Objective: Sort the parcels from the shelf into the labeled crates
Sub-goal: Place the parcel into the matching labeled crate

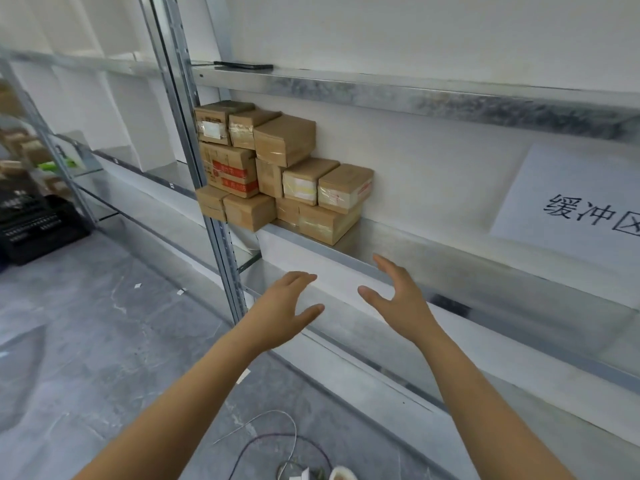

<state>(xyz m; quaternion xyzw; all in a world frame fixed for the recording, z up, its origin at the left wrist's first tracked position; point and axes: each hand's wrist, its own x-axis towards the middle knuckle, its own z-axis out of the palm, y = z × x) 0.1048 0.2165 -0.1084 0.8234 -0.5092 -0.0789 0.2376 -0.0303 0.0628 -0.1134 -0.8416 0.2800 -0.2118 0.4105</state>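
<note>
In the lower middle of the frame, the left hand [287, 306] and the right hand [398, 303] are raised with straight fingers, thumbs spread, holding nothing. Above them, at centre, the parcels [277, 171] are stacked on the metal shelf [349, 259]. A black crate [31, 223] stands far left.

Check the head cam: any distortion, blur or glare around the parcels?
Head view: wide-angle slightly bows the upright; parcels soft, mild sheen on their tape; far-left crate blurred; light even, no hard shadows.
</note>
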